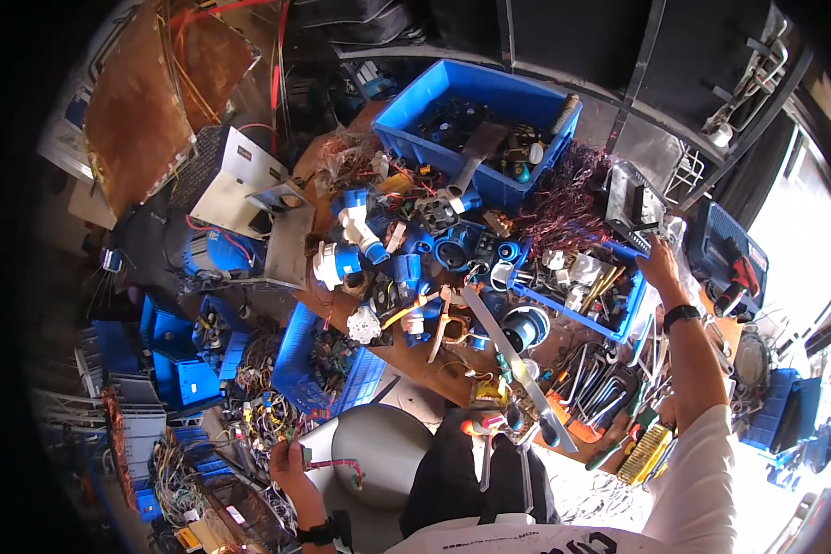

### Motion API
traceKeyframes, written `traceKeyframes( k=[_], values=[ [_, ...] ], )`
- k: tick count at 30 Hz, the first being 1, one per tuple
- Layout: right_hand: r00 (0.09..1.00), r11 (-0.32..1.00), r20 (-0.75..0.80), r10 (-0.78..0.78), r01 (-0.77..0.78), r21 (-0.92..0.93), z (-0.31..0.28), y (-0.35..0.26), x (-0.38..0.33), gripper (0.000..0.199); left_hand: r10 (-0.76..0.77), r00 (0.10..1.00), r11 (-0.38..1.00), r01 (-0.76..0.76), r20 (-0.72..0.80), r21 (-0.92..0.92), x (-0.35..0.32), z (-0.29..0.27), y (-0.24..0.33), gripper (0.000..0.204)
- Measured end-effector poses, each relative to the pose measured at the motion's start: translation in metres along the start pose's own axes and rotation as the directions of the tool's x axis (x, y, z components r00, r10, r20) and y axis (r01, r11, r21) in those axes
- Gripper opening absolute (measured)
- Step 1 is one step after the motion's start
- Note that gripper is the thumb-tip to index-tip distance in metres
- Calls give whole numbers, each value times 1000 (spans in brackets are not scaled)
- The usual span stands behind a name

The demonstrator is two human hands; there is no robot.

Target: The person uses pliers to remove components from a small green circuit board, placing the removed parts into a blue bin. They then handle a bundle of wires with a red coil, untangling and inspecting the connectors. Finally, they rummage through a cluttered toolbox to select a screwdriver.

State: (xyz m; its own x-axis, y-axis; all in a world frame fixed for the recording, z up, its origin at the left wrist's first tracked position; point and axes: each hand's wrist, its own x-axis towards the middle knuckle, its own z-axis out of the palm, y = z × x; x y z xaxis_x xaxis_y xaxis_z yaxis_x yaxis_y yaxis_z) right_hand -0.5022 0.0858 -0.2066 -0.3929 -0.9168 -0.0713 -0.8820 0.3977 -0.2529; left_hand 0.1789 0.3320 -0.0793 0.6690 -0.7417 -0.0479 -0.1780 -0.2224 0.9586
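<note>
Low at the left, my left hand [291,467] is closed on a short bundle of red wires [337,463] with small green ends. The wires stick out to the right over a round grey stool seat [379,454]. My right hand [656,269] is stretched far out, by the right corner of a small blue crate [609,323] of metal and plastic parts. Its fingers are drawn together beside a silver-and-black device [630,205]. A dark piece shows at the fingertips, too small to name.
A big blue bin [415,148] stands at the back of the bench, with blue plugs and sockets [411,277] heaped before it. A long metal blade [517,365] lies toward my lap. Pliers and hex keys [609,388] lie right. Another blue crate [305,369] and tangled cables [180,475] are left.
</note>
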Motion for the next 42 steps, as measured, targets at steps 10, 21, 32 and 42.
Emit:
traceKeyframes(
  k=[10, 21, 32, 42],
  values=[
    [956, 944, 118, -270, 238, 230, -82, -85, -33, 41, -4, 1000, 999, 4, 11, -46, 44, 12, 56, 12],
    [961, 958, 43, -273, 268, 99, -147, -217, 0, 32, -115, 819, 982, 9, 562, 188, 197, 77, 84, 11],
    [833, 870, -317, -453, 336, -362, -49, -341, 91, 28, -138, 858, 941, -43, 495, 337, 300, 74, 67, 19],
    [894, 766, 333, 299, -433, 475, 81, -404, 75, 65, -56, 753, 394, -587, 656, 707, 355, 76, 52, 25]
  ],
)
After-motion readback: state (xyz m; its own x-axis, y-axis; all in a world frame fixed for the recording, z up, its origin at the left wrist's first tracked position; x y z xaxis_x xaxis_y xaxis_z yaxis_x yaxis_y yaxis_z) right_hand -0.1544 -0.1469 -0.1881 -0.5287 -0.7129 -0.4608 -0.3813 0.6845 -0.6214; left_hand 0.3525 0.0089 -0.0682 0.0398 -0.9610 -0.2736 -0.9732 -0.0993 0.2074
